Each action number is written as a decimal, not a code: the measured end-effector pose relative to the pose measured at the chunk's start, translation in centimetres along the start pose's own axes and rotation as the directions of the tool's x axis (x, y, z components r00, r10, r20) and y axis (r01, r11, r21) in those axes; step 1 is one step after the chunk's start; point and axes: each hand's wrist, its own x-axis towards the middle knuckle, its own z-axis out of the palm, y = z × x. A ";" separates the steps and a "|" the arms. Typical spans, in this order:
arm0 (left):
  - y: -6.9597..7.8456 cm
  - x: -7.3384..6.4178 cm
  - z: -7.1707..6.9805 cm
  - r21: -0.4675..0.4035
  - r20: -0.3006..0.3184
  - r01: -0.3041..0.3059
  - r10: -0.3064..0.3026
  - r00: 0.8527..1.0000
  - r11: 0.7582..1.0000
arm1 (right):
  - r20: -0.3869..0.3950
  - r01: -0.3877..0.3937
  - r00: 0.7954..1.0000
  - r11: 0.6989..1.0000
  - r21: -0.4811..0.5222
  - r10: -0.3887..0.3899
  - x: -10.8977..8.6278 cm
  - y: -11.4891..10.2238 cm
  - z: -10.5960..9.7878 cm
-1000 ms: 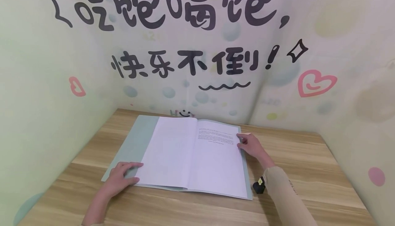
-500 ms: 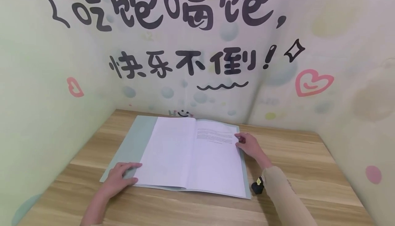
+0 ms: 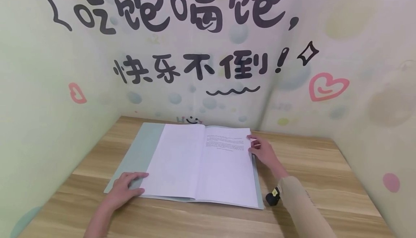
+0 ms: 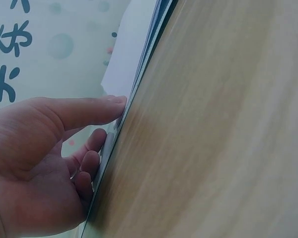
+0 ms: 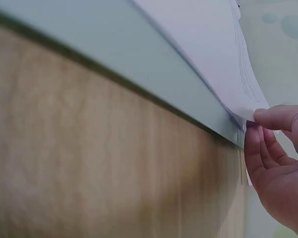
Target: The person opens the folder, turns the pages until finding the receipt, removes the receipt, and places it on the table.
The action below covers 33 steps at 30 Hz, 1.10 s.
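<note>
A pale blue-green folder point(image 3: 140, 149) lies spread on the table, with white sheets inside. The left-hand sheet point(image 3: 172, 155) looks blank, and the right-hand page point(image 3: 227, 176) has a few lines of small print near its top. My left hand point(image 3: 122, 189) rests on the folder's lower left, thumb and fingers spread over the cover and the sheet's edge. In the right wrist view, the thumb and fingers of my right hand point(image 5: 283, 163) pinch the outer edge of the page point(image 5: 208, 54), which is bent up off the cover point(image 5: 114, 49) there.
The wooden table point(image 3: 325, 180) extends around the folder, widest to the right and in front. A small black device with a yellow label point(image 3: 273, 197) is at the right sleeve point(image 3: 302, 205). Behind stands a pale wall point(image 3: 182, 39) with black lettering, and side walls flank the table.
The right page's outer upper edge has risen slightly off the cover, with my right fingers on it. My left hand keeps its place on the folder. The whole head view has drifted a little.
</note>
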 end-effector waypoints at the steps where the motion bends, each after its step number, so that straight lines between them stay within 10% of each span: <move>1: -0.1 0.0 0.0 0.000 0.000 0.002 -0.002 1.000 1.000 | 0.009 0.004 1.000 1.000 -0.004 -0.004 0.0 -0.1 -0.1; 19: -0.3 -0.2 0.0 -0.005 -0.020 -0.033 0.033 0.999 0.999 | 0.152 0.193 0.972 0.978 -0.084 -0.178 1.3 -2.2 -3.7; 33: -0.4 -0.2 0.0 -0.016 -0.018 -0.032 0.032 0.999 0.999 | 0.214 0.262 0.947 0.961 -0.090 -0.239 2.8 -8.3 -6.0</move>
